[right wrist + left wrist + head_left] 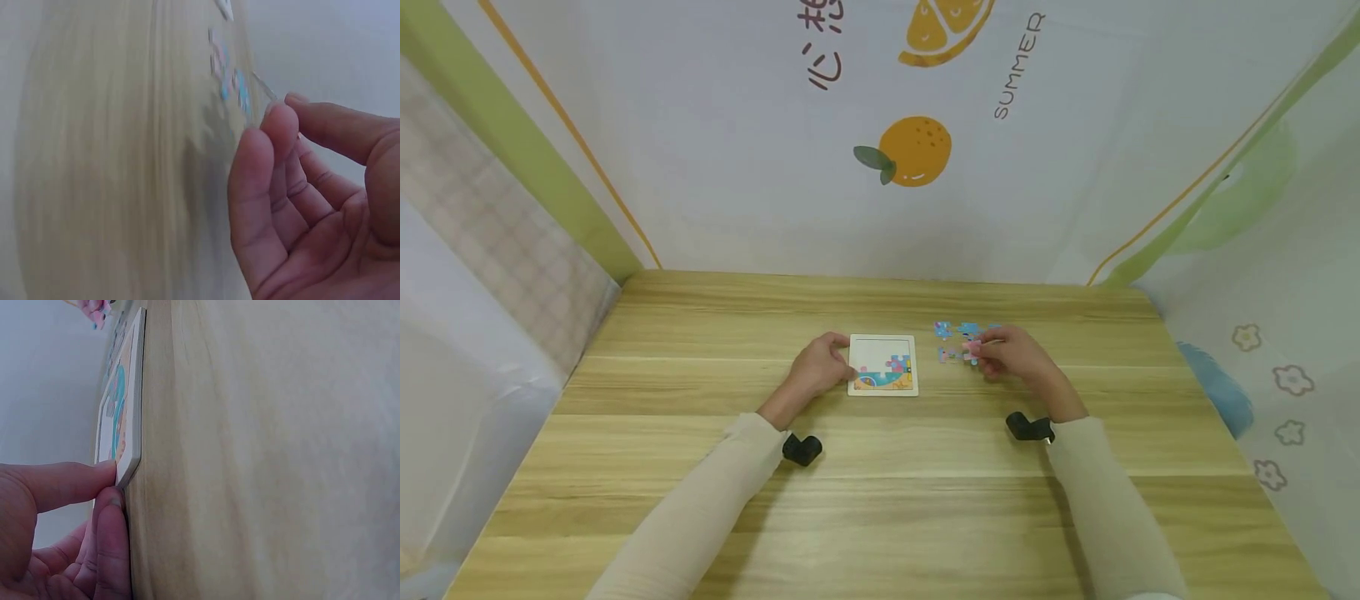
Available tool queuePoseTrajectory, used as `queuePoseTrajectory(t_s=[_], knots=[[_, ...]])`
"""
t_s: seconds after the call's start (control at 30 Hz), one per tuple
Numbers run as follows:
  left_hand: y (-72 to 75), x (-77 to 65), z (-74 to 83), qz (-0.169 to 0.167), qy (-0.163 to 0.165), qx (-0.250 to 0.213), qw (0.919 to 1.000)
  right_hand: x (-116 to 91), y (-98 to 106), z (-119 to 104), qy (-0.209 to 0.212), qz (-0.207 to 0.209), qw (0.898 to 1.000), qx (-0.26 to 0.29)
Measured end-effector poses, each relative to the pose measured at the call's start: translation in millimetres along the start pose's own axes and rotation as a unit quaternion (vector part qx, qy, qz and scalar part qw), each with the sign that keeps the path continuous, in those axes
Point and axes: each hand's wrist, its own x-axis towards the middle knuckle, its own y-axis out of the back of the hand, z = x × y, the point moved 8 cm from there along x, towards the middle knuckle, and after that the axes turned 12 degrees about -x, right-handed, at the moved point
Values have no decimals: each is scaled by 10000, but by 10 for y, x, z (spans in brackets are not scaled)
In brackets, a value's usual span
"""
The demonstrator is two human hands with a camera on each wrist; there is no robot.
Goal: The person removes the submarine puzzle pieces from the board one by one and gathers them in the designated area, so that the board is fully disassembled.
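A small square puzzle board point(868, 352) with a white rim lies on the table, its lower part filled with a sea picture in blue, pink and sand colours. At its left edge is my left hand point(817, 365); in the left wrist view the thumb point(75, 481) and forefinger pinch a corner of the board. To the right of the board, my right hand point(1017, 357) holds a pink jigsaw piece point(972, 347) between thumb and fingertips. The right wrist view shows this piece point(265, 85) edge-on, raised over the table.
Several loose blue and pink jigsaw pieces point(942, 329) lie right of the board, partly hidden by the right hand. The wooden table point(880, 500) ends at the back against a white cloth point(737, 167) printed with fruit. Black wrist cameras point(802, 450) sit on both forearms.
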Motion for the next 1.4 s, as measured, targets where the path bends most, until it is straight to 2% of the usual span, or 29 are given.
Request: queuePoseTrajectory(t_s=[0.17,0.37,0.57,0.83,1.03,1.23,1.4], knots=[[5,-5,-6,5,10,-15,10000,-31,67,68,-119,107,9998,-137],[5,2,-8,-14,19,-31,10000,4,31,95,36,145,9994,-318],[5,10,6,-67,1,10,10000,10,6,102,-64,336,9988,-349],[19,8,31,-54,-9,51,10000,18,-2,33,197,510,9954,-782],[19,8,20,-55,-4,31,10000,29,-11,53,185,481,9962,-708],[6,2,13,-60,-1,-11,10000,3,12,49,179,665,9956,-635],[0,9,-1,-38,4,8,10000,5,-12,-56,279,710,9949,-659]])
